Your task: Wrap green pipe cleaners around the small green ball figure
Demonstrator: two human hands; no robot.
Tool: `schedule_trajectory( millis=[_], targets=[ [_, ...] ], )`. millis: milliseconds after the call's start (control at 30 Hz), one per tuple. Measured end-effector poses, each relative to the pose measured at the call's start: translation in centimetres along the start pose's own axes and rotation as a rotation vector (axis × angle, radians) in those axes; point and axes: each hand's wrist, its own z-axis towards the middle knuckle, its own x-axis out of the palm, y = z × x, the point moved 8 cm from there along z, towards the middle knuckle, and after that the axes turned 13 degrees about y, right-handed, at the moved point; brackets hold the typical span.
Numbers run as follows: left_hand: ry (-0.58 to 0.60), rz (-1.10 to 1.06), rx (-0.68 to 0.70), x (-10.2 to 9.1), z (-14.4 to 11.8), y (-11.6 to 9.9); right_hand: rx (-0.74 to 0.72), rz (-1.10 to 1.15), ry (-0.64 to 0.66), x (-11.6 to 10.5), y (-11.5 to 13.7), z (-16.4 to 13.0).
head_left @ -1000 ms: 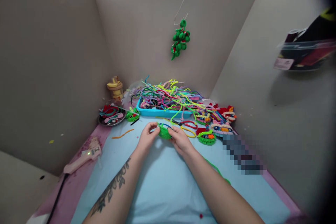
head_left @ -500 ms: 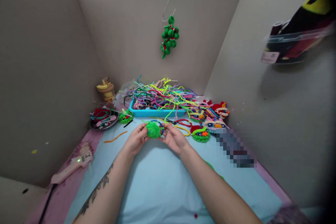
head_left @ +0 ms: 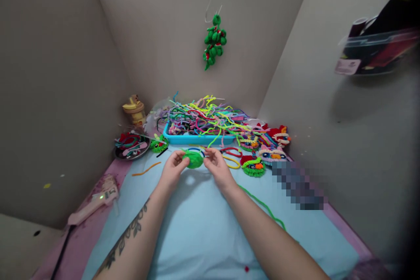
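Observation:
Between my two hands is a round, fuzzy green pipe-cleaner piece (head_left: 193, 160), held just above the blue cloth. Part of a thin blue ring (head_left: 197, 150) shows along its far edge; the rest is hidden. My left hand (head_left: 174, 169) pinches the green piece at its left side with thumb and fingers. On the other side my right hand (head_left: 219, 169) is closed at the edge where the blue ring meets the green. A loose green pipe cleaner (head_left: 264, 205) lies on the cloth by my right forearm. Red-handled scissors (head_left: 232, 152) and a yellow loop (head_left: 233, 162) lie beyond the right hand.
A blue tray (head_left: 197, 140) heaped with pipe cleaners stands at the back. Finished pipe-cleaner animal faces (head_left: 253, 167) lie right. Leftward are a glue gun (head_left: 95, 204) with a lit light, a metal bowl (head_left: 118, 155) and an orange pipe cleaner (head_left: 146, 169). Grey panels enclose three sides.
The green piece has been turned, so it looks flatter and the blue arc shows along its top. Both hands stay closed around its sides. The view has shifted slightly.

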Motion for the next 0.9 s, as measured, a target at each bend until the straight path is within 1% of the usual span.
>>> schedule_trajectory(
  millis=[67, 133, 267, 400, 567, 700, 767, 900],
  targets=[
    [0.027, 0.106, 0.007, 0.3, -0.1, -0.4, -0.066, -0.122, -0.018, -0.4, 0.8, -0.1],
    [0.063, 0.196, 0.003, 0.7, -0.2, -0.6, -0.095, -0.231, 0.001, -0.4, 1.3, -0.1],
    [0.141, 0.377, 0.03, 1.6, -0.4, -1.0, -0.07, -0.357, 0.044, -0.3, 1.6, -0.1],
    [0.179, 0.506, 0.078, 2.4, -0.6, -1.8, -0.033, -0.348, 0.061, -0.1, 1.5, -0.1],
    [0.214, 0.564, 0.081, 2.9, -0.8, -2.1, -0.009, -0.317, 0.068, -0.1, 1.5, 0.0],
    [0.218, 0.573, 0.075, 2.8, -0.8, -2.2, 0.041, -0.241, 0.158, 0.2, 1.3, 0.2],
    [0.228, 0.57, 0.073, 2.7, -0.8, -2.1, 0.052, -0.221, 0.181, 0.2, 1.2, 0.2],
    [0.248, 0.604, 0.1, 2.7, -0.7, -2.2, 0.043, -0.209, 0.139, 0.0, 1.1, 0.2]
  ],
)
